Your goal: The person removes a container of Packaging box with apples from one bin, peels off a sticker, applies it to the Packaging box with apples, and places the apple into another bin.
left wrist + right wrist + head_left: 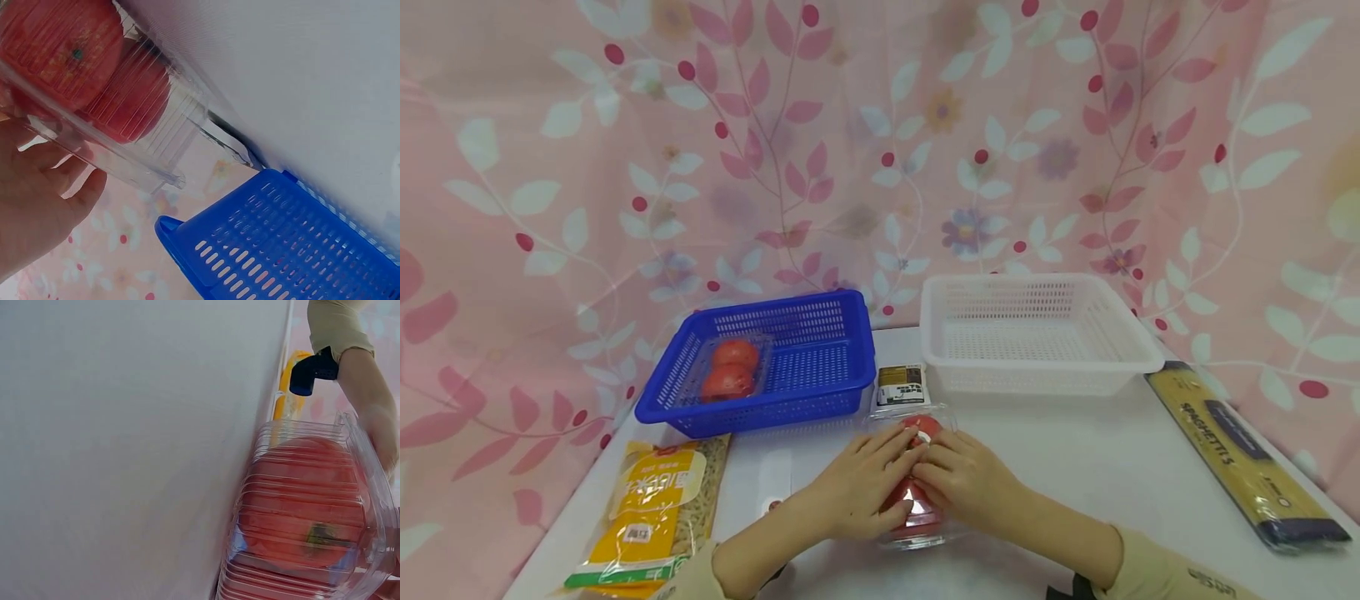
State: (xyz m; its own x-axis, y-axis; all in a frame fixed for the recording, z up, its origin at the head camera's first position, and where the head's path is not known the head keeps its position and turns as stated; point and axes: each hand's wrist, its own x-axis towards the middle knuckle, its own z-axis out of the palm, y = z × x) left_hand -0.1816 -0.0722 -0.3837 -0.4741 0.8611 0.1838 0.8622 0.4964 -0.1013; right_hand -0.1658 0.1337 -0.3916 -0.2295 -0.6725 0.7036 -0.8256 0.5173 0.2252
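Observation:
In the head view a clear plastic box (917, 543) of red tomatoes (922, 427) sits on the table at the near middle. My left hand (867, 483) lies over its lid from the left, fingers extended. From the right, my right hand (958, 475) rests on the lid with slightly bent fingers. Both hands touch the lid and meet near its middle, covering part of the fruit. The left wrist view shows the left hand (44, 194) beside the lid's edge. Ribbed clear walls surround a tomato (306, 503) in the right wrist view.
A blue basket (760, 417) at back left holds another box of tomatoes (732, 371). A white basket (1037, 379) stands back right. Between them lies a small labelled packet (902, 386). A yellow bag (651, 508) lies left, a spaghetti pack (1243, 454) right.

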